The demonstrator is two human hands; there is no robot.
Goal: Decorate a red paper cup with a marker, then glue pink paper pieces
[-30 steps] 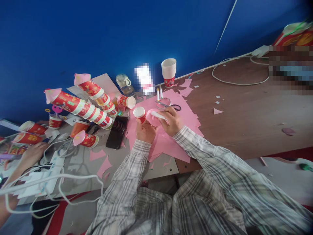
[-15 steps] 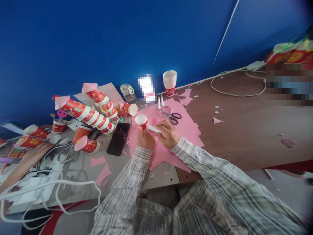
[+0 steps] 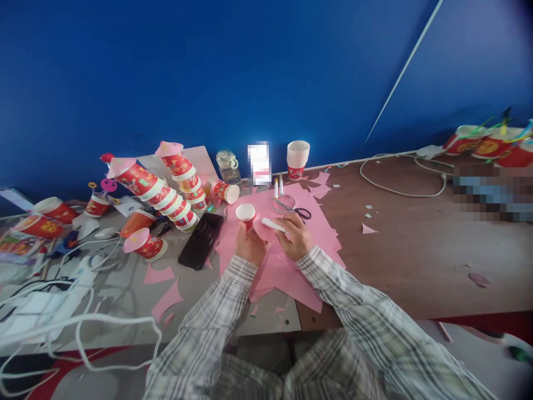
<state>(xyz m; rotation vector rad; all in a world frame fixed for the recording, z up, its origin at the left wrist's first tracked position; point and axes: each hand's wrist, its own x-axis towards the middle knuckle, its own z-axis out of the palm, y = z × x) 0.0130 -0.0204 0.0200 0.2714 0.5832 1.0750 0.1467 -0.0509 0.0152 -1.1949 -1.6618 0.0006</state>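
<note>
My left hand (image 3: 251, 245) is wrapped round a red paper cup (image 3: 247, 222), tilted so that its white open end faces up and away. A pink paper piece (image 3: 262, 230) sits against the cup's near right side; whether it is attached I cannot tell. In my right hand (image 3: 296, 235) is a slim white tube (image 3: 273, 225), its tip pointing left close to the pink piece. Pink paper sheets (image 3: 325, 244) lie under both hands. Beyond my right hand are scissors (image 3: 303, 212) with dark handles. Two white sticks (image 3: 276, 188) stand or lean behind them.
Left are stacked red cups with pink cone tops (image 3: 164, 197), a black phone (image 3: 200, 242), a cup with a pink cap (image 3: 147, 244) and white cables (image 3: 112, 319). At the wall stand a water bottle (image 3: 229, 168) and white-topped cups (image 3: 298, 158). Paper scraps (image 3: 368, 228) lie right.
The white tube has drawn slightly back to the right from the cup, showing more of the pink piece. The view has shifted. Another person's arm at the left has gone out of view.
</note>
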